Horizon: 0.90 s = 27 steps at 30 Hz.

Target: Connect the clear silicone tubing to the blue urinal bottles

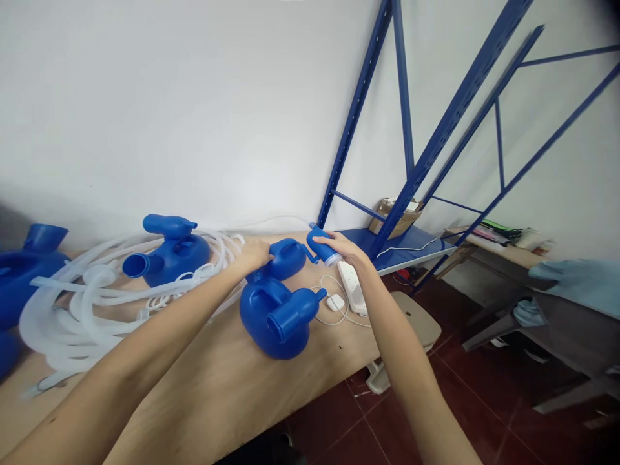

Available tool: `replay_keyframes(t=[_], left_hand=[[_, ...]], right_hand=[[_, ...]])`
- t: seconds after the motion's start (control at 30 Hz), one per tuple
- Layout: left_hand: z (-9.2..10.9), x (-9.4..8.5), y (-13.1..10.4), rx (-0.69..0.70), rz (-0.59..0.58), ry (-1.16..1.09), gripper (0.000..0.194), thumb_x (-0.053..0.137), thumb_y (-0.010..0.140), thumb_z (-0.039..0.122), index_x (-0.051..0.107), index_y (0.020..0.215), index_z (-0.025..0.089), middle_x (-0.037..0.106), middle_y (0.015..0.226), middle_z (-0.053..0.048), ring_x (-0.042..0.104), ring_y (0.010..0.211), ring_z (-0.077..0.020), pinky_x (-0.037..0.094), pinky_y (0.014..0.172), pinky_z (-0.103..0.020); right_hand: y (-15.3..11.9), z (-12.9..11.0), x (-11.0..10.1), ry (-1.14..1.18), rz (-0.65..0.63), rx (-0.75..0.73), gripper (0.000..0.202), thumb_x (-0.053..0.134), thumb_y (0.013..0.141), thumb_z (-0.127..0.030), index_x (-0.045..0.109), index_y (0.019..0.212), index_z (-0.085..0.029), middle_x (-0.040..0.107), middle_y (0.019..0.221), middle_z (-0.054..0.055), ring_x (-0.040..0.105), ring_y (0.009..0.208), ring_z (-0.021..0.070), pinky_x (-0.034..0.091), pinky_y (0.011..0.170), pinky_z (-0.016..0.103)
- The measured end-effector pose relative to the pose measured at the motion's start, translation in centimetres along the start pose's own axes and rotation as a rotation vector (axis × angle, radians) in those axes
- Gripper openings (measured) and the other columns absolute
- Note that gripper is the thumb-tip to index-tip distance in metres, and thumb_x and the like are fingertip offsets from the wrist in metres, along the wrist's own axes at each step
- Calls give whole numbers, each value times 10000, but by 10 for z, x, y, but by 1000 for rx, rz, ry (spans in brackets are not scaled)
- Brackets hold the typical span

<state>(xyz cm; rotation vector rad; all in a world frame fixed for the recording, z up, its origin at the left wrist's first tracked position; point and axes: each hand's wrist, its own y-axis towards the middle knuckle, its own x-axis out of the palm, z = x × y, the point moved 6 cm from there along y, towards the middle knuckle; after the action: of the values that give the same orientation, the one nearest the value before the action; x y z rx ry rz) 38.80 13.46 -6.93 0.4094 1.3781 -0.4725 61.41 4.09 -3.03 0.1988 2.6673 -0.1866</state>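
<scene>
My left hand [256, 254] is closed on the neck end of a blue plastic bottle [287, 258] lying near the back of the table. In my right hand [341, 247] is a blue spout piece [320, 244], narrow at the top, with a pale ring at its lower end. A small blue strap or tab hangs beside it, close to the bottle. Nearer to me, another blue bottle [274, 323] with a loop handle and a spout piece rests on the wood. My left fingertips are partly hidden.
Coils of translucent tubing [72, 323] cover the table's left side, around a blue bottle [179, 258]. More blue bottles [29, 271] stand at far left. A white power strip [352, 287] and a charger [335, 302] with a cable lie at right. Blue metal shelving [411, 174] rises behind.
</scene>
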Motion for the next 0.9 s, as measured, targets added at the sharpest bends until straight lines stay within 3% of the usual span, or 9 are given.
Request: replay_keyframes(t=[0.1,0.23,0.33,0.43,0.57,0.67,0.9], left_hand=[[3,-14,-6,17,104,-50,389,694,992,419,658,1277,157,675,1282,-120,679,1128,-263,590,974,-490],[15,-52,-22,129,386,-169,462,566,1039,475,591,1389,175,623,1373,-164,660,1201,-301,551,1002,-442],[18,-81,-37,194,579,-249,488,489,1059,531,548,1390,178,658,1268,-141,691,1080,-262,553,916,-381],[16,-99,-47,282,691,-279,535,507,1047,577,540,1391,169,677,1199,-126,695,966,-238,552,851,-365],[12,-108,-54,476,738,-247,368,454,1097,419,653,1301,186,714,1118,-107,701,985,-225,541,896,-342],[5,-110,-59,589,736,-188,332,458,1097,349,668,1301,193,729,1097,-105,709,970,-212,543,889,-326],[-8,-108,-72,748,613,12,286,472,1041,138,706,1185,218,751,1169,-87,724,944,-198,514,772,-279]], right_hand=[[-16,-11,2,51,-33,-38,733,817,866,-426,571,1502,-157,715,1380,161,756,1129,293,659,925,393],[-29,-41,6,12,-31,-192,974,932,733,-341,484,1585,-200,636,1495,137,684,1273,279,579,1077,392],[-38,-68,10,-192,96,-374,881,920,749,-389,564,1530,-192,626,1499,147,634,1330,309,503,1157,446],[-49,-88,24,-367,221,-500,765,889,784,-406,626,1477,-215,631,1481,137,600,1366,323,451,1196,468],[-59,-100,44,-413,262,-545,733,835,834,-432,604,1503,-239,633,1475,124,595,1385,324,440,1211,476],[-63,-102,51,-372,197,-507,723,822,846,-436,603,1507,-241,608,1538,108,574,1425,328,433,1223,475],[-72,-107,51,-377,81,-499,677,832,856,-358,632,1487,-216,593,1568,101,558,1454,343,399,1253,485]])
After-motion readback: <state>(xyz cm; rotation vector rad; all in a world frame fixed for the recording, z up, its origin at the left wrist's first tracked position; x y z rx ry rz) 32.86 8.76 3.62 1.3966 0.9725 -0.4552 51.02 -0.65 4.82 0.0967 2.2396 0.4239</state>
